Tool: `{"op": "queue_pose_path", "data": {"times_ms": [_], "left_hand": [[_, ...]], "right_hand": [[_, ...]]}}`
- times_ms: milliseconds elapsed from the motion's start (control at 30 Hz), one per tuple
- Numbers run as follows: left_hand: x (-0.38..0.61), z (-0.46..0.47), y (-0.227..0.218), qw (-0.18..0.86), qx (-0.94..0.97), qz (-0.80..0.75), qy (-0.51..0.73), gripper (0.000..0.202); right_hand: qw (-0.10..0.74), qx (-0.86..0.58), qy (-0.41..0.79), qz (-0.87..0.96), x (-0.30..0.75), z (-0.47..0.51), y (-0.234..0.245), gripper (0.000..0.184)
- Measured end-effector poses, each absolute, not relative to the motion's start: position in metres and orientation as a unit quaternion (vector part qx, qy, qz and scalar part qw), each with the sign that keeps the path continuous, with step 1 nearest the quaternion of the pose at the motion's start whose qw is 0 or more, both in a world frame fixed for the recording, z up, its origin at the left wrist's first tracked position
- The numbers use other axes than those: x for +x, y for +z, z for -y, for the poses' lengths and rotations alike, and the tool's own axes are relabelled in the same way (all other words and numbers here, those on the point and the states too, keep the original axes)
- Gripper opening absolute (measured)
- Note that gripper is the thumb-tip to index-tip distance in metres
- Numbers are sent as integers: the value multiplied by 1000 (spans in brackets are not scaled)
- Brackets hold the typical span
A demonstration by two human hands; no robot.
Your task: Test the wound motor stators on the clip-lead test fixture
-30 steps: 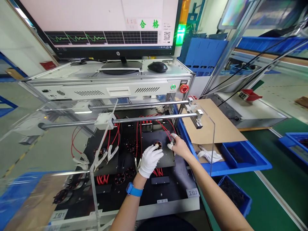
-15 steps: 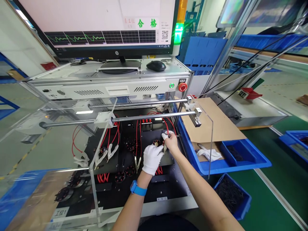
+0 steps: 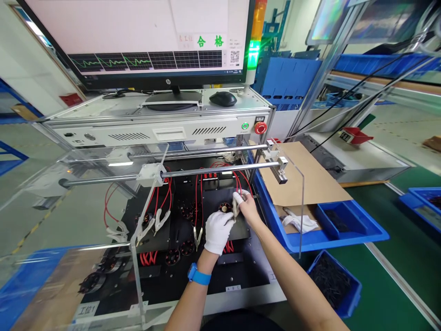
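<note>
My left hand [image 3: 217, 232], in a white glove with a blue band at the wrist, is closed with fingertips pinched together at the near side of a small round motor [image 3: 225, 208]. What it pinches is too small to make out. White covers show on some fingertips of my right hand [image 3: 248, 209]. It is closed on a pale alligator clip [image 3: 236, 209] with red wire leading up behind it. The clip's tip points down towards my left fingertips. Left of my gloved hand, another alligator clip [image 3: 197, 236] hangs from red wires.
Several motors, one a black motor [image 3: 172, 256], lie on the black fixture plate [image 3: 248, 271]. Metal rails [image 3: 220, 170] cross above it, and a clear panel [image 3: 136, 276] stands to the left. On the right are a blue tray [image 3: 372, 232] and a white glove [image 3: 301, 224]. Behind stands a monitor [image 3: 165, 80].
My right hand and its clip have shifted very slightly, with the clip now more upright. My left hand stays close by, its fingertips a little lower. The view has tilted slightly.
</note>
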State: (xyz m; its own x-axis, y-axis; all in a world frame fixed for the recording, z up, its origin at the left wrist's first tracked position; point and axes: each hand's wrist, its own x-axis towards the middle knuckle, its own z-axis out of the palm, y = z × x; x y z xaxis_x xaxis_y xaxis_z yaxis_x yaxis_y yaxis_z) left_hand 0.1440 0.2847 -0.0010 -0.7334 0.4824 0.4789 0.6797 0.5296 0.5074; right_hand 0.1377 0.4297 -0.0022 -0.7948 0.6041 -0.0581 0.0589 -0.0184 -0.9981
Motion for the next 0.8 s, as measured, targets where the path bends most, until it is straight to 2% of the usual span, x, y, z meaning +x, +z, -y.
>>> {"op": "queue_pose_path", "data": {"times_ms": [100,133,200,267,367,433,533,633,800], "left_hand": [[145,-283,-6,108,-302,839,-439,9],[146,-282,-7,95,-296,833,-458,9],[146,-281,-9,78,-286,829,-474,11],[147,-280,-11,74,-282,830,-476,13],[147,-280,-12,83,-282,828,-477,14],[147,-280,-13,91,-285,827,-476,14],[147,-281,-13,103,-281,831,-468,13],[147,-281,-13,109,-285,835,-458,13],[147,-281,-13,116,-294,833,-454,13]], "right_hand": [[295,-289,576,705,144,-450,-21,48],[297,-313,539,724,145,-457,-31,54],[239,-352,501,754,148,-468,-49,61],[169,-371,502,763,151,-474,-61,54],[211,-316,550,744,159,-472,-56,43],[230,-265,635,689,163,-465,-40,41],[182,-275,753,569,159,-448,-14,39],[210,-334,769,504,148,-433,-2,34],[277,-353,745,493,132,-422,-8,25]]}}
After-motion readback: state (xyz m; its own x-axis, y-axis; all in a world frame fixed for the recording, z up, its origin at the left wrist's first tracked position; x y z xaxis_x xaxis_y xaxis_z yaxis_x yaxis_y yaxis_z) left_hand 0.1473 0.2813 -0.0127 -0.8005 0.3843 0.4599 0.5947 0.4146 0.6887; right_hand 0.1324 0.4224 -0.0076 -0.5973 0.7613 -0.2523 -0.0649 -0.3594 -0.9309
